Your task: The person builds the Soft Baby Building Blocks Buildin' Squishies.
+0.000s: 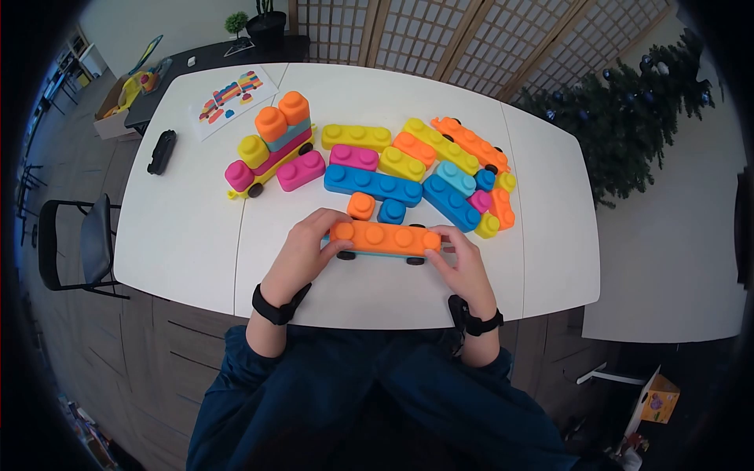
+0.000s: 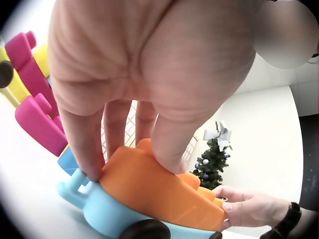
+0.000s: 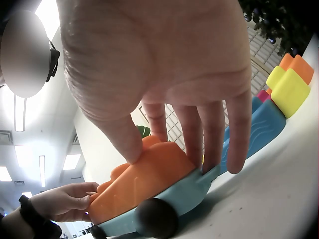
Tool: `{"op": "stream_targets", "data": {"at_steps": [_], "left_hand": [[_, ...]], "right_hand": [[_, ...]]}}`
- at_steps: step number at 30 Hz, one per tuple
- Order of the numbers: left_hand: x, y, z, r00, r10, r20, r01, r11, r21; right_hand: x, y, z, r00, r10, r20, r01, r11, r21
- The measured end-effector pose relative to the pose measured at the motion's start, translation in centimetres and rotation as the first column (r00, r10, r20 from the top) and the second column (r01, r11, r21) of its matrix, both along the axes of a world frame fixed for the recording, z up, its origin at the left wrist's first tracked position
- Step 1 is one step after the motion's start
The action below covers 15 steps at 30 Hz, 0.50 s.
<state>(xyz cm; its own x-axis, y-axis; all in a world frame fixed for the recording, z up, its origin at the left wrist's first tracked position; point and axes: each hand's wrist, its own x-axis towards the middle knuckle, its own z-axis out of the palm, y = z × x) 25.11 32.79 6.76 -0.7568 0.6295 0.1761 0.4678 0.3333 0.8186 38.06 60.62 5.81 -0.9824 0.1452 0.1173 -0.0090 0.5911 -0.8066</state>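
A lattice screen (image 1: 428, 35) stands behind a white table (image 1: 181, 235). Near the table's front edge, a light-blue wheeled base (image 2: 102, 214) carries a long orange block (image 1: 389, 237). The left hand (image 1: 302, 245) and right hand (image 1: 465, 265) grip its opposite ends, fingers and thumbs clamped on it. Just beyond sit a small orange block (image 1: 360, 206) and small blue block (image 1: 391, 212).

- two hands (image 1: 298, 255)
- three wheeled bases (image 2: 107, 214)
- four loose dark blue blocks (image 1: 373, 185)
- three loose pink blocks (image 1: 301, 171)
- five loose yellow blocks (image 1: 356, 137)
- two wristbands (image 1: 275, 313)
- one printed sheet (image 1: 234, 100)
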Motion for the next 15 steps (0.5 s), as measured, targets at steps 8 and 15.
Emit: {"op": "stream_targets", "data": {"at_steps": [8, 15], "left_hand": [[0.03, 0.01, 0.36, 1.0, -0.006, -0.008, 0.006, 1.0, -0.026], [-0.28, -0.01, 0.15, 0.999, -0.03, -0.031, 0.029, 0.999, -0.021]], "right_hand": [[0.05, -0.17, 0.1, 0.998, -0.029, 0.053, 0.029, 1.0, -0.008], [0.1, -0.17, -0.2, 0.999, -0.038, 0.001, 0.038, 0.999, 0.015]]}}
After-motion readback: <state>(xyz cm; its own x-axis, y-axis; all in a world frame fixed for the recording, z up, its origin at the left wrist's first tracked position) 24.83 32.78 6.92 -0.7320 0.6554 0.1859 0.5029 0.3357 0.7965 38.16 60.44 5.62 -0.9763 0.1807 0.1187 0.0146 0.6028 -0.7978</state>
